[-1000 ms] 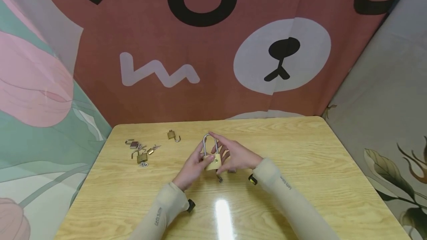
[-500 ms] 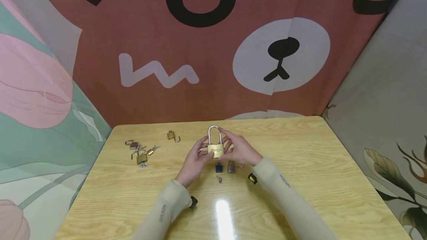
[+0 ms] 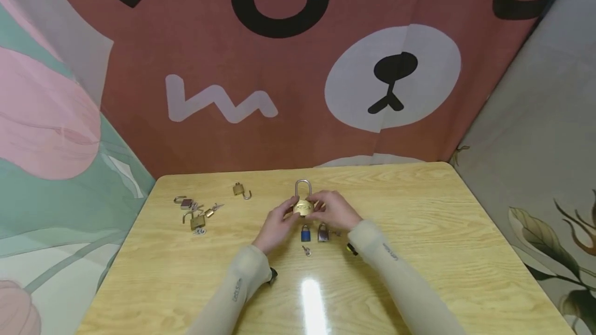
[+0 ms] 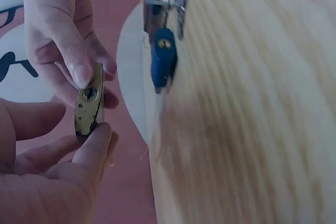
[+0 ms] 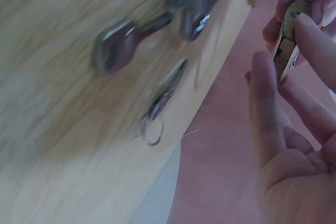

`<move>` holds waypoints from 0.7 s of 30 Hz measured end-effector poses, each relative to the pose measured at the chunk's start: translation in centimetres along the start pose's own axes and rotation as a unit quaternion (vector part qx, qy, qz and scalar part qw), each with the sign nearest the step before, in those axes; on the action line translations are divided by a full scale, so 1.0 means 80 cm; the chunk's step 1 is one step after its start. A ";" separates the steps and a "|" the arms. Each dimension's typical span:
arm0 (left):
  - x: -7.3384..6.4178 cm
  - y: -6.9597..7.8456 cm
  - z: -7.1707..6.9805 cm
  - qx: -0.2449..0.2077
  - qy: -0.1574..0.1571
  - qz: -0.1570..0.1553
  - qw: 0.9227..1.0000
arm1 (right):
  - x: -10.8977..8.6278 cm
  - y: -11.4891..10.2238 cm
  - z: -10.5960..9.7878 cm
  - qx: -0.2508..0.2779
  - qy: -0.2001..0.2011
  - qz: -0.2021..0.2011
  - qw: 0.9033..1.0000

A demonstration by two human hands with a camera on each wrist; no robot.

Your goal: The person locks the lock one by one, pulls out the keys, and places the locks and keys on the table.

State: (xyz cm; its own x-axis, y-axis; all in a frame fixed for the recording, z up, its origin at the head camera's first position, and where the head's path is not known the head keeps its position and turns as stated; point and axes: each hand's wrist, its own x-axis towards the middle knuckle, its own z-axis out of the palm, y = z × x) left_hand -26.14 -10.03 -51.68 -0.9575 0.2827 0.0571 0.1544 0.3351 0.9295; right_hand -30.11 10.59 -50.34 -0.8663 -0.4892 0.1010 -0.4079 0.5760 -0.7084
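Note:
A brass padlock [image 3: 303, 209] with a long steel shackle stands upright between both hands, the shackle pointing away. My left hand [image 3: 276, 226] pinches the left side of its body. On the other side, my right hand [image 3: 337, 212] pinches the body's right edge. The left wrist view shows the keyhole in the padlock's underside [image 4: 88, 109], with no key in it. Just nearer on the table are a blue padlock [image 3: 305, 234] and a brownish-grey padlock [image 3: 323, 233], both with shackles down. Small keys on a ring [image 3: 307, 251] lie in front of the blue one.
At the table's left lie a dark open padlock [image 3: 187, 203], a brass open padlock [image 3: 197, 222] and a small brass padlock [image 3: 209, 212], with keys among them. Another open brass padlock [image 3: 238, 189] lies farther back. A printed curtain [image 3: 298, 143] hangs behind the table [image 3: 419, 273].
The brass padlock has moved away and slightly right, uncovering the blue and brownish-grey padlocks. My right fingers have shifted from the shackle top down to its body.

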 end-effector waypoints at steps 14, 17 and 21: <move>0.005 -0.019 0.012 0.114 -0.052 -0.006 0.992 | 0.007 0.008 0.016 -0.088 -0.028 0.034 0.995; 0.005 -0.017 0.012 0.133 -0.053 -0.015 0.990 | 0.009 0.008 0.017 -0.107 -0.030 0.027 0.993; 0.006 -0.016 0.013 0.153 -0.057 -0.016 0.986 | 0.011 0.006 0.017 -0.140 -0.030 0.019 0.990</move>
State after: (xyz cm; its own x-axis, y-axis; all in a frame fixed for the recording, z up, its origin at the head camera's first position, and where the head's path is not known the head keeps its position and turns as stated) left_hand -26.57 -9.35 -53.24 -0.9324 0.3603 -0.0276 0.2074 0.5961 0.7756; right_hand -30.64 9.55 -51.51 -0.8670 -0.4974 0.0304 -0.4468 0.7488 -0.4895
